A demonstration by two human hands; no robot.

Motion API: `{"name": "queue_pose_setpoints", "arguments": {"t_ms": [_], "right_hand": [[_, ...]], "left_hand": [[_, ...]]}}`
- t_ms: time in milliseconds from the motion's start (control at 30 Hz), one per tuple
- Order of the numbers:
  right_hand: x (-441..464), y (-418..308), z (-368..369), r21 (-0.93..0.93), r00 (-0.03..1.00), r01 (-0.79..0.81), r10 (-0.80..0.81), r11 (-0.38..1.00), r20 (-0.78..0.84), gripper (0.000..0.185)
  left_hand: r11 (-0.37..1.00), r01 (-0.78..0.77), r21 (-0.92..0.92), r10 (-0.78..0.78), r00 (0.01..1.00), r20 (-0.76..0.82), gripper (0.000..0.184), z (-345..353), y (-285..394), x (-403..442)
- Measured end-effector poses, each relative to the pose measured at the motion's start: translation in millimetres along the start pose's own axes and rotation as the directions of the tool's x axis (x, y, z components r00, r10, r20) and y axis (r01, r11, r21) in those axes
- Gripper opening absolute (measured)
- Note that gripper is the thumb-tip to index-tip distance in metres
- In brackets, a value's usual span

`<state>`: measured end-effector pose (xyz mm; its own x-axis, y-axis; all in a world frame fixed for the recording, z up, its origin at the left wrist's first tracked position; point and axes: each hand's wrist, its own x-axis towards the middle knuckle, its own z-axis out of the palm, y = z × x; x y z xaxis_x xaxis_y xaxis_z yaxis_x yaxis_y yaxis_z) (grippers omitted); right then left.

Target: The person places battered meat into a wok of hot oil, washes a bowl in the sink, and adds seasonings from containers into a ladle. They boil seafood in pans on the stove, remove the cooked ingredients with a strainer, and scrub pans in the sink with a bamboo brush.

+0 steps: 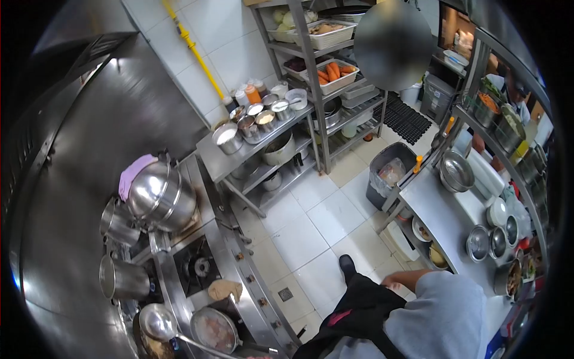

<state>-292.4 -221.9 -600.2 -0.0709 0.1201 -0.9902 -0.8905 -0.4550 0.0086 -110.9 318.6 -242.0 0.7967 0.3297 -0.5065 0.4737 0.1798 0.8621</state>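
Only a sliver of my left hand (260,357) shows at the bottom edge, at the end of a long-handled steel ladle (159,322); its grip is mostly cut off by the frame. The ladle's bowl is over a dark pan (154,347) at the stove's near left corner, and its handle crosses the front of a frying pan (214,330). Pale pinkish pieces lie in that frying pan, whose handle points toward my body. My right hand (393,280) hangs beside my black apron, fingers loosely bent, with nothing seen in it.
A folded tan cloth (225,291) lies on the stove front by a bare burner (198,267). Steel pots (124,279) and a large domed steamer (164,196) stand behind. A bin (388,173), a prep counter (427,206) and storage shelves (317,66) border the tiled floor.
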Motion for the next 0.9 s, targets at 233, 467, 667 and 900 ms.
{"name": "queue_pose_setpoints", "arguments": {"t_ms": [233, 467, 667, 900], "right_hand": [[51.7, -38.1, -125.2, 0.164, 0.967, 0.241, -0.251, 0.957, 0.040, 0.038], [-147.5, -238.5, -391.8, 0.513, 0.593, 0.805, -0.401, 0.298, -0.698, 0.017], [-324.6, -384.7, -563.0, 0.346, 0.222, 0.891, -0.384, -0.293, -0.896, 0.042], [-394.0, -468.9, -655.9, 0.272, 0.293, 0.806, -0.046, -0.526, -0.955, 0.041]], "left_hand": [[0.752, 0.551, -0.361, -0.145, 0.672, 0.726, 0.022, 208.4, 68.1, 99.7], [0.629, 0.725, -0.280, -0.177, 0.484, 0.857, 0.030, 362.9, 101.8, 114.9], [0.693, 0.685, -0.222, -0.137, 0.429, 0.893, 0.033, 447.6, 163.9, 171.9], [0.750, 0.652, -0.109, -0.084, 0.257, 0.963, 0.007, 580.9, 226.2, 278.2]]}}
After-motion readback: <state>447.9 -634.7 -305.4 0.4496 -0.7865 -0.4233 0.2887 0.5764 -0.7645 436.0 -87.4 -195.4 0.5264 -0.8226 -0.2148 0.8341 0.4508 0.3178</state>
